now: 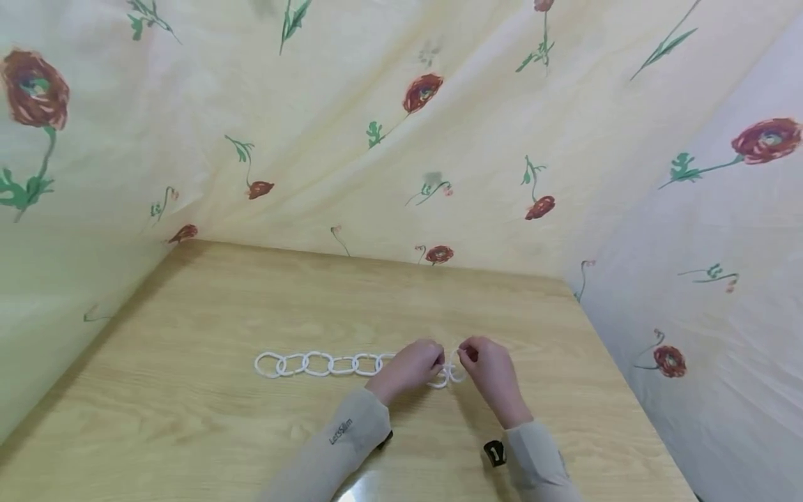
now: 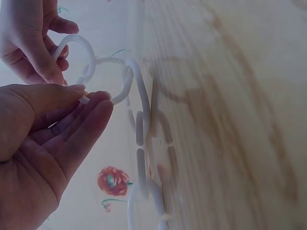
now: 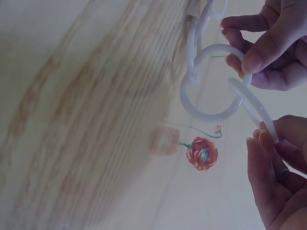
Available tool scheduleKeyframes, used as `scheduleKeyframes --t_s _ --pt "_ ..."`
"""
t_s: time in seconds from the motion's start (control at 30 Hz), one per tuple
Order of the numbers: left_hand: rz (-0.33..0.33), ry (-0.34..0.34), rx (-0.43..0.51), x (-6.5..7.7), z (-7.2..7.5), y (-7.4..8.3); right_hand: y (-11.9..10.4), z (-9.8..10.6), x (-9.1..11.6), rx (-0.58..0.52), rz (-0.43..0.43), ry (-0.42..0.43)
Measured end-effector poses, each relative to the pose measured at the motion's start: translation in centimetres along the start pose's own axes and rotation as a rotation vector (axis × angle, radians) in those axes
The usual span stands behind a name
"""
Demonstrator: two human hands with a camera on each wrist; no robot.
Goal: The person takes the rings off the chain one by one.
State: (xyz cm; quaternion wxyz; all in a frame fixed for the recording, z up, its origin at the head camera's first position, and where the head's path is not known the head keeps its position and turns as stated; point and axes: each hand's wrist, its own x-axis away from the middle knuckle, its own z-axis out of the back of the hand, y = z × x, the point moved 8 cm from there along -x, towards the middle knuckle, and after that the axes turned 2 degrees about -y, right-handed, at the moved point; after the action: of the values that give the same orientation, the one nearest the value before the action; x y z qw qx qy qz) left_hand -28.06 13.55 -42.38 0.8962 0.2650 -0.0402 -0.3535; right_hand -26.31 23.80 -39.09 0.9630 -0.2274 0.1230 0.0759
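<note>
A white plastic chain (image 1: 318, 353) of several oval links lies in a row on the wooden table, its right end lifted between the hands. My left hand (image 1: 410, 366) pinches one raised link (image 3: 211, 117) between thumb and fingers, as the right wrist view shows. Through that link passes the end link (image 3: 261, 112), which my right hand (image 1: 492, 373) pinches at its far side with thumb and fingertips. In the left wrist view, the end link (image 2: 88, 48) stands up beside the left fingertips, and the lower links hang down towards the table.
The wooden table (image 1: 251, 432) is walled by pale flowered cloth (image 1: 351, 139) at the back and both sides. A black wrist band (image 1: 494, 453) marked 1 shows near the right sleeve (image 1: 539, 460). The left sleeve (image 1: 339, 439) bears lettering.
</note>
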Motion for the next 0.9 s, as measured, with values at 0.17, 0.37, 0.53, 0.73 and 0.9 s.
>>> scheduleKeyframes --t_s 0.17,0.37,0.53,0.73,0.9 --pt "-0.017 0.015 -0.029 0.7 -0.4 0.0 -0.5 -0.5 0.7 0.015 0.021 -0.006" --pt "0.006 0.022 -0.01 0.7 -0.4 -0.1 -1.2 -0.3 0.7 0.073 0.06 0.018" --pt "0.021 0.01 -0.011 0.7 -0.3 -0.2 -1.8 0.0 0.7 0.106 0.085 0.045" --pt "0.023 0.02 -0.022 0.8 0.2 -0.2 -1.9 0.3 0.5 0.117 0.091 0.061" --pt "0.018 0.037 -0.028 0.8 0.7 -0.2 -1.7 0.8 0.3 0.087 0.061 0.067"
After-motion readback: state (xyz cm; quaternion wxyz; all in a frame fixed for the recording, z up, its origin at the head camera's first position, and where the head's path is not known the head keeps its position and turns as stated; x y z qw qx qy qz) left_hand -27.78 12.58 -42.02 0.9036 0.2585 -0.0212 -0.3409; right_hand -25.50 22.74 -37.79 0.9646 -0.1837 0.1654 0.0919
